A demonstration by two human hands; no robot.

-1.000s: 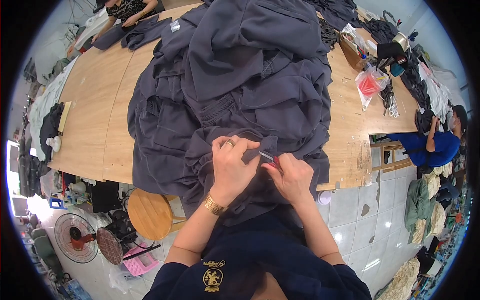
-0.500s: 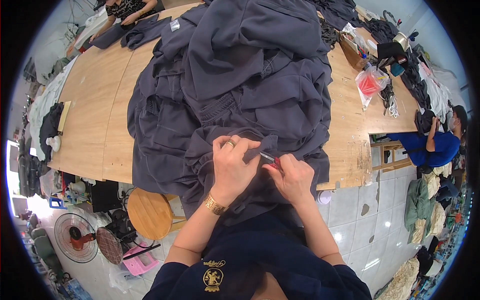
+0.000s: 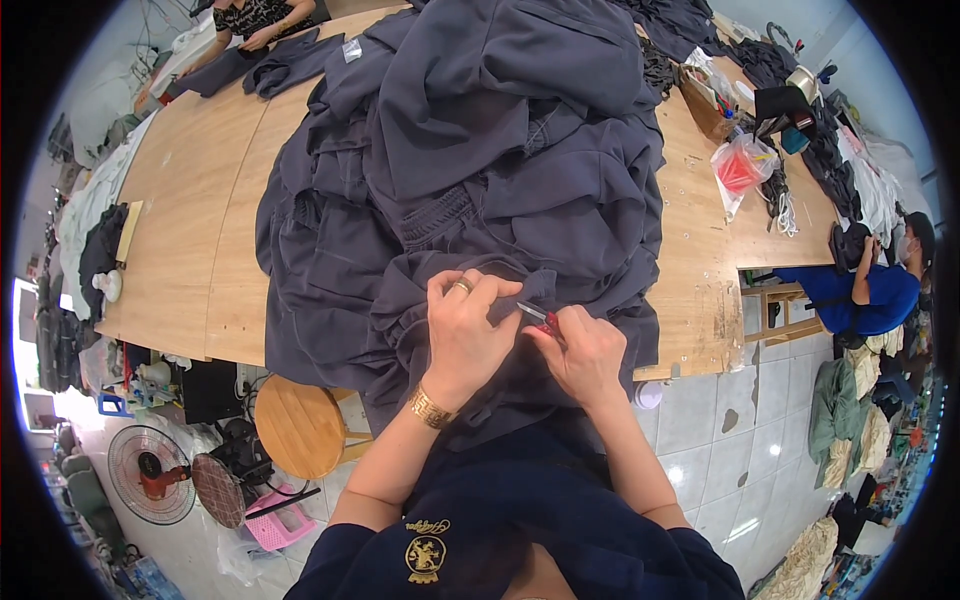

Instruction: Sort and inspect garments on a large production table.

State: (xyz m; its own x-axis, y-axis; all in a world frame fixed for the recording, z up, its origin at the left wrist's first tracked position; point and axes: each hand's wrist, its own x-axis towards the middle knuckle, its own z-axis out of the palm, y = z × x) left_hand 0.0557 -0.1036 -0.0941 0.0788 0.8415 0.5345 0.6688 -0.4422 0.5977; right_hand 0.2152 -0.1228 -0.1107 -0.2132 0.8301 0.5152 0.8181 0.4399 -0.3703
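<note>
A large heap of dark grey garments (image 3: 440, 120) covers the middle of the table, with a gathered waistband (image 3: 440, 218) showing in it. At its near edge my left hand (image 3: 468, 322), with a ring and a gold bracelet, is closed, its fingers pinching a fold of a dark grey garment (image 3: 400, 300). Just to the right, my right hand (image 3: 582, 352) is closed around red-handled thread snips (image 3: 548, 322). The pointed metal blades reach left to the cloth beside my left fingertips. My fingers hide part of the handle and the pinched cloth.
The wooden table (image 3: 180, 230) spans the view. At its right lie a plastic bag (image 3: 742, 168) and white cord (image 3: 786, 212). A round stool (image 3: 300, 425) and a fan (image 3: 150, 475) stand at lower left. One co-worker (image 3: 262, 20) is at far left, another (image 3: 885, 290) at right.
My hands and the garments stay almost in place. The snips have shifted very slightly in my right hand. At the far left, the co-worker's hands have moved a little.
</note>
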